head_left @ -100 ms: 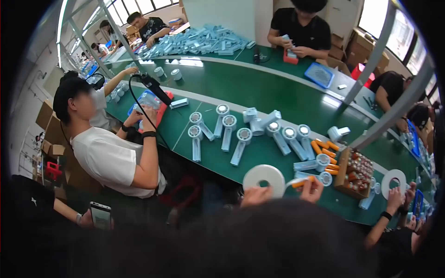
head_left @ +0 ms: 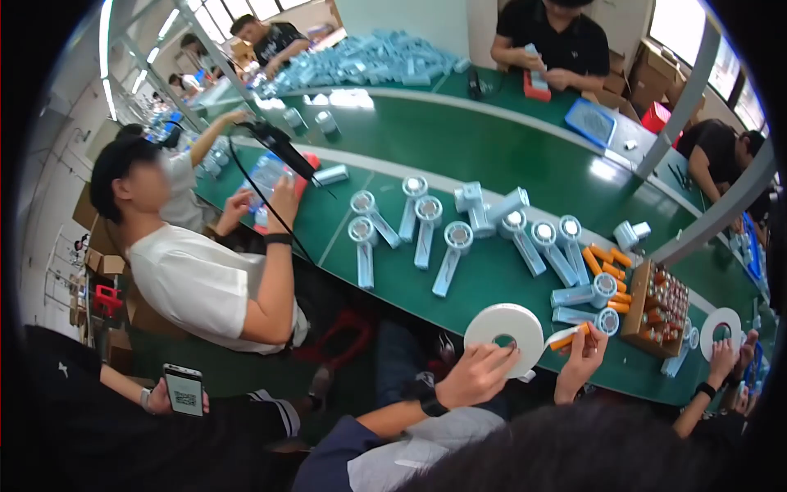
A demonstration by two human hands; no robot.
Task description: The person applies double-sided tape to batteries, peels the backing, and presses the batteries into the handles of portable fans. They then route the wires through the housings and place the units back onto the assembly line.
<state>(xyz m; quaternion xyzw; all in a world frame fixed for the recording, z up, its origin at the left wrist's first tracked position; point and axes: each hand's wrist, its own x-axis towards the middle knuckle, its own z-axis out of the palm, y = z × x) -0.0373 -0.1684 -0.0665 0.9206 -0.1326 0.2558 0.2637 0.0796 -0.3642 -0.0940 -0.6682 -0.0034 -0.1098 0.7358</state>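
My left hand (head_left: pixel 477 375) grips a large white tape roll (head_left: pixel 525 325) by its near side, with fingertips at the hole. To its right, my right hand (head_left: pixel 580 367) pinches an orange cylindrical battery (head_left: pixel 563 342). A white strip of tape spans the short gap between roll and battery. Both hands are just off the near edge of the green table. Beyond them lie light-blue handheld fan bodies (head_left: pixel 457 238) with round heads, loose orange batteries (head_left: pixel 592 261), and a wooden box (head_left: pixel 638 302) of upright batteries.
A person in a white shirt (head_left: pixel 205 279) works to my left beside a black cable. Another holds a phone (head_left: pixel 184 392) at lower left. At right, another person's hands hold a white roll (head_left: pixel 721 330). A grey post (head_left: pixel 680 102) rises from the table; blue parts (head_left: pixel 369 61) are heaped beyond.
The view has shifted, so the table's contents appear farther right. More of both my hands and my left forearm shows now. Roll and battery are still held.
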